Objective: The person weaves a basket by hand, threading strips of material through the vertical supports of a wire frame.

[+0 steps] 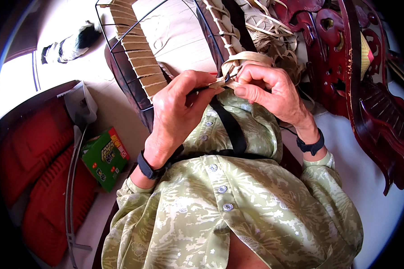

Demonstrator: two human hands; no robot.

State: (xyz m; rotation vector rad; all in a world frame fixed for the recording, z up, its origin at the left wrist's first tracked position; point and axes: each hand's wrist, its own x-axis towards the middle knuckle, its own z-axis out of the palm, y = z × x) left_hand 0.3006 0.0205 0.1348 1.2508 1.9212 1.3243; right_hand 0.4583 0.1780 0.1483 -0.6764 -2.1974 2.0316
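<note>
A black wire frame (150, 13) lies across my lap. Flat tan strips wrap its left side (139, 50), and a braided tan edge (223, 26) runs down its right side. At the frame's near right corner, my left hand (179, 101) pinches a tan strip (217, 84) between thumb and fingers. My right hand (271, 92) is closed on the strip just across the wire, its thumb pressed against the fingers. Above the right hand, a loop of the strip (252, 57) arches over. The fingertips hide exactly how the strip passes round the wire.
A heap of loose tan strips (274, 42) lies beyond my right hand. Carved dark red wooden furniture (341, 58) stands at right. To the left are a green box (104, 159), red cushion-like pieces (45, 179) and a grey dustpan-like object (81, 103). A black-and-white bundle (72, 45) lies far left.
</note>
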